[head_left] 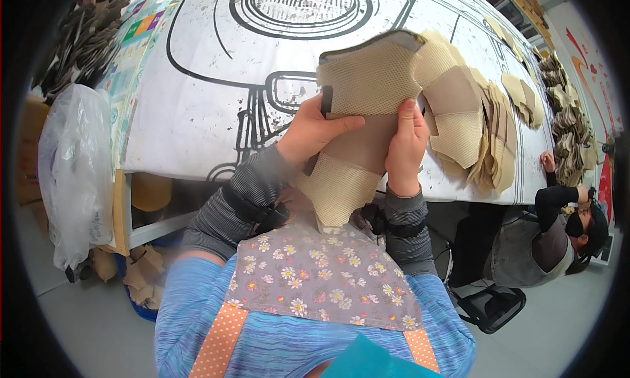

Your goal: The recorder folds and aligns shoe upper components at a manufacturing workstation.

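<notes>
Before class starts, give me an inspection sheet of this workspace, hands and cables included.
Surface: white table cover with black line drawing.
Job's things: beige mesh piece with brown middle band, held; fanned beige-and-brown fabric pieces at right.
Clutter: clear plastic bag at left; blue plastic tub holding beige scraps below.
Hands: left hand and right hand grip the held piece's opposite sides.
Cables: nothing clearly seen.
Surroundings: masked co-worker seated at right.

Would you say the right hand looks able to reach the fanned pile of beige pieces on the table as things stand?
Probably yes: the fanned pile appears close beside the right hand with nothing visibly between, though that hand is holding the mesh piece.
</notes>
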Demonstrator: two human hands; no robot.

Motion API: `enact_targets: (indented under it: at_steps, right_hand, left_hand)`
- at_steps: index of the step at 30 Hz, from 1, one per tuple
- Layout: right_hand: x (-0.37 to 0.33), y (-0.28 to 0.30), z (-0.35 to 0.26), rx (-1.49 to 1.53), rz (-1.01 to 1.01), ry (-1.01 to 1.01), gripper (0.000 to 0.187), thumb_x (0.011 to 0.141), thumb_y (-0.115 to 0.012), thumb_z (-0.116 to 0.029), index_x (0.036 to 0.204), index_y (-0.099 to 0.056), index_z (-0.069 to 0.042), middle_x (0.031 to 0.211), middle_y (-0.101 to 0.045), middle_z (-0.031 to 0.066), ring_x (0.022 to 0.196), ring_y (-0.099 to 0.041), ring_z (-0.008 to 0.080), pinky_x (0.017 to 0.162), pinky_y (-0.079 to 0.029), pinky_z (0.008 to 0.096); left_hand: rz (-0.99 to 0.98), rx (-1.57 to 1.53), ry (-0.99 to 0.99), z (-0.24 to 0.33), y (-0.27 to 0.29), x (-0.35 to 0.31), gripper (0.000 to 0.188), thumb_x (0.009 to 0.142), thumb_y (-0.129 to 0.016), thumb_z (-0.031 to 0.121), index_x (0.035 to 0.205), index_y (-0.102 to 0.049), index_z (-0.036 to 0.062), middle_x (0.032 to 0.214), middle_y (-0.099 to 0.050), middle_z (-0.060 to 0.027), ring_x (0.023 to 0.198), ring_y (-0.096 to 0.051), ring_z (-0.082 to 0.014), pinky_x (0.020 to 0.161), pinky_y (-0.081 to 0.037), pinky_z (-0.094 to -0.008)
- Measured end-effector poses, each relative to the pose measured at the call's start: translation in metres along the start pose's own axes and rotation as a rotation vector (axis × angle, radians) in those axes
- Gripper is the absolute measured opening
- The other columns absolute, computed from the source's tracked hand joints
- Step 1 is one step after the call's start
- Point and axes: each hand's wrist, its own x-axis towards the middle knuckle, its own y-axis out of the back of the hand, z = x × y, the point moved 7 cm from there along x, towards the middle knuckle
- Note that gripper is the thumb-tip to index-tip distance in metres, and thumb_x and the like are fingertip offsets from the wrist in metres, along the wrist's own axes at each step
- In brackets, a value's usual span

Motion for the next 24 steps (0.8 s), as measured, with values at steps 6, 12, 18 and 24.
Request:
enact_targets:
  at_steps: [6, 12, 18, 24]
  right_hand:
    - [-0.011, -0.011, 0.002, -0.170, -0.171, 0.045, 0.026, 0.092, -0.067, -0.015, 0.111, -0.061, 0.002, 0.094, -0.067, 0.0033, 0.084, -0.062, 0.0100, 0.075, -0.050, 0.0232]
    - [-0.007, 0.011, 0.006, -0.040, -0.124, -0.098, 0.023, 0.093, -0.066, -0.017, 0.106, -0.064, 0.002, 0.093, -0.068, 0.0043, 0.084, -0.062, 0.0099, 0.075, -0.050, 0.0243]
    - [0.002, 0.030, 0.024, 0.034, -0.075, -0.134, 0.042, 0.103, -0.048, -0.037, 0.104, -0.066, 0.002, 0.088, -0.067, 0.0036, 0.083, -0.060, 0.0091, 0.075, -0.048, 0.0234]
    - [-0.006, 0.005, -0.004, 0.137, -0.082, -0.148, 0.037, 0.101, -0.052, -0.030, 0.120, -0.058, 0.002, 0.105, -0.064, 0.0072, 0.093, -0.060, 0.0134, 0.081, -0.049, 0.0276]
  left_hand:
    - [0.145, -0.170, 0.132, -0.010, 0.013, 0.001, 0.034, 0.095, -0.065, 0.022, 0.118, -0.059, -0.0022, 0.105, -0.067, -0.0059, 0.091, -0.063, -0.0105, 0.078, -0.052, -0.0242]
    - [0.013, 0.074, 0.049, -0.004, -0.005, 0.003, 0.035, 0.097, -0.062, 0.024, 0.120, -0.056, -0.0021, 0.108, -0.064, -0.0064, 0.096, -0.062, -0.0124, 0.083, -0.051, -0.0262]
    - [-0.098, -0.317, 0.284, -0.023, -0.007, 0.008, 0.050, 0.097, -0.060, 0.033, 0.129, -0.050, -0.0048, 0.117, -0.063, -0.0102, 0.101, -0.062, -0.0162, 0.089, -0.051, -0.0294]
    - [-0.145, -0.232, 0.187, -0.011, -0.006, 0.000, 0.046, 0.092, -0.065, 0.012, 0.132, -0.049, -0.0056, 0.122, -0.062, -0.0117, 0.108, -0.061, -0.0172, 0.095, -0.050, -0.0334]
